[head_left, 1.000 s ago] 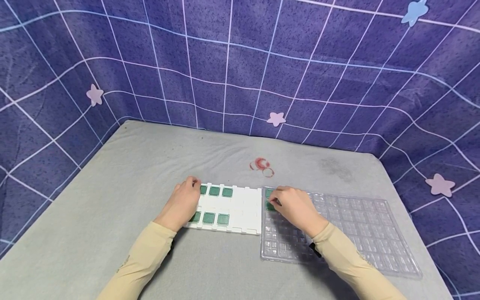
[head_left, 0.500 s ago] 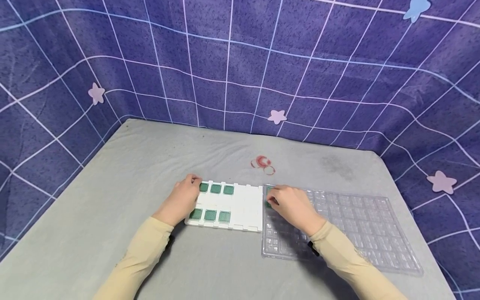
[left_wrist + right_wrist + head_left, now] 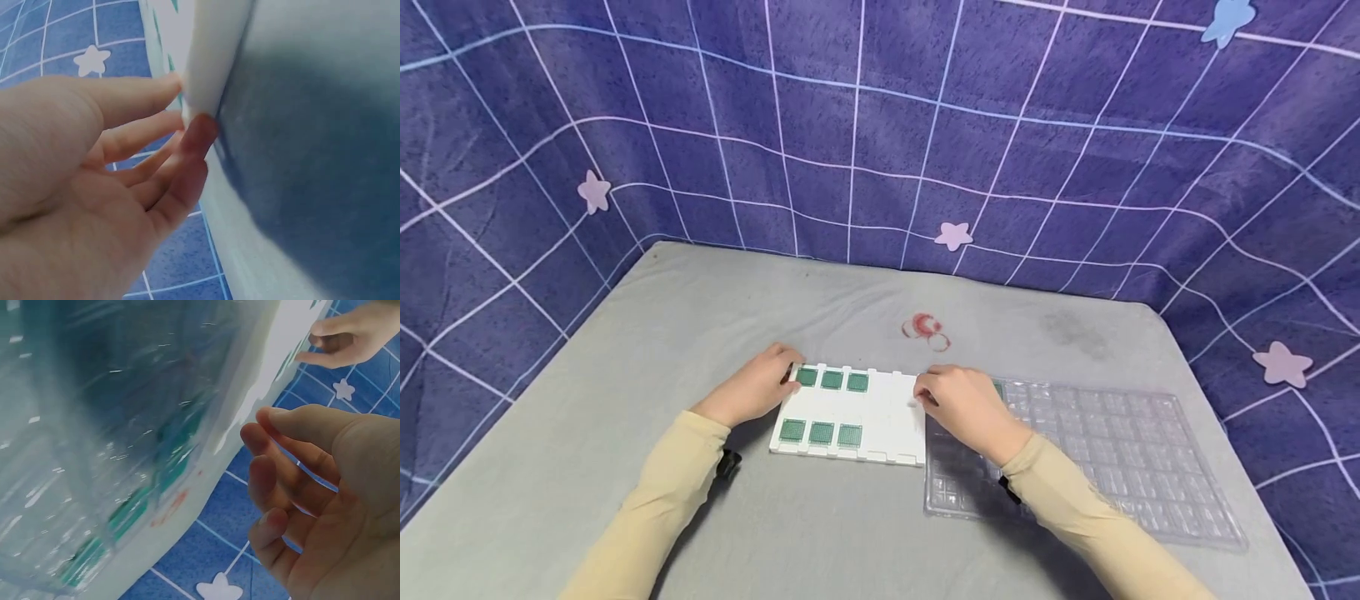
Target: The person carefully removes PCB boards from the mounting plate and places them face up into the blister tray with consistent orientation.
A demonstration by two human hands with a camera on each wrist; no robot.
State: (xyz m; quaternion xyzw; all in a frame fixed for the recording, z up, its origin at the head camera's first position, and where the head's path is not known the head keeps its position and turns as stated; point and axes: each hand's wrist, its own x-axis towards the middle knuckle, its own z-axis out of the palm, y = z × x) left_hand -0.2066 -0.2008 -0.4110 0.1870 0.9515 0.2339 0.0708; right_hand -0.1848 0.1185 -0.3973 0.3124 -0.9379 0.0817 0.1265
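A long white tray (image 3: 891, 421) lies flat, with green perforated circuit boards (image 3: 821, 432) in two rows over its left part. My left hand (image 3: 754, 388) is at the tray's far left corner, thumb and fingers holding the edge; the left wrist view shows them around the corner. Past the tray's right end, my right hand (image 3: 964, 410) hovers over the seam with a clear plastic tray (image 3: 1120, 450). Its thumb and index fingertips meet in the right wrist view, with the other fingers curled; whether a board is between them cannot be made out.
The clear tray has many small compartments; a green board (image 3: 997, 389) shows in its far row, and several green pieces (image 3: 128, 512) appear in the right wrist view. Purple gridded fabric (image 3: 880, 125) walls off the grey cloth table (image 3: 700, 300). Red marks (image 3: 927, 327) stain the cloth.
My right hand has moved left from the clear tray's first column to the white tray's right end. The left hand has shifted slightly left, showing more of the tray's left end.
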